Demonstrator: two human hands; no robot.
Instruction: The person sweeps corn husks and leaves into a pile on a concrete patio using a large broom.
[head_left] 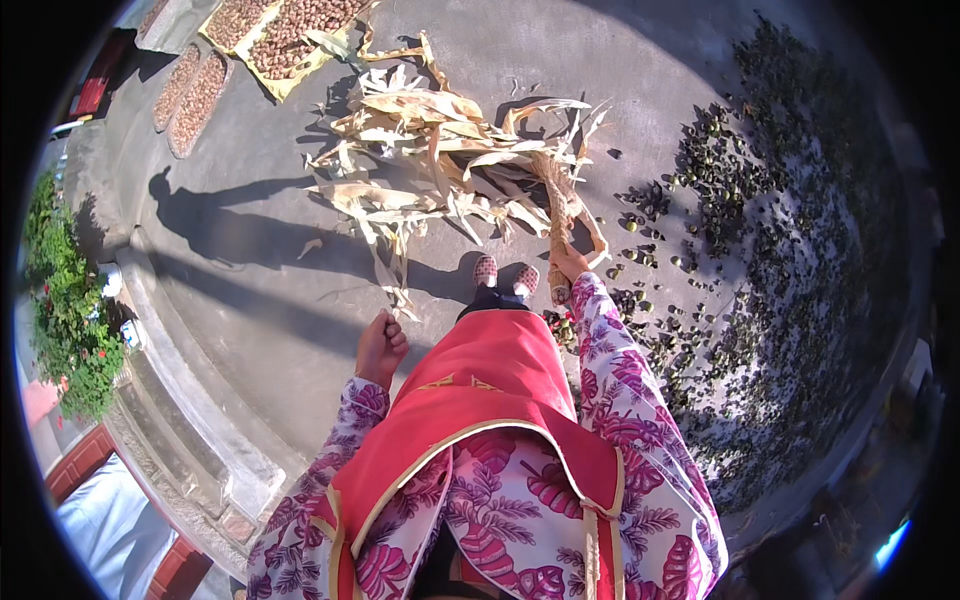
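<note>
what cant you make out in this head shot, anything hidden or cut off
All in the head view:
- Inside of the left hand: hidden by its curled fingers.
- Gripped part of the husk bundle: covered by the right hand.
- Far end of the yellow sheet: cut off by the top edge.
- Dark pieces at right: too small to identify.

Grey concrete floor (275,375) lit by hard sunlight, crossed by long shadows (220,225), pale step (200,410) flanked at left by red-flowered plants (70,300).
</note>
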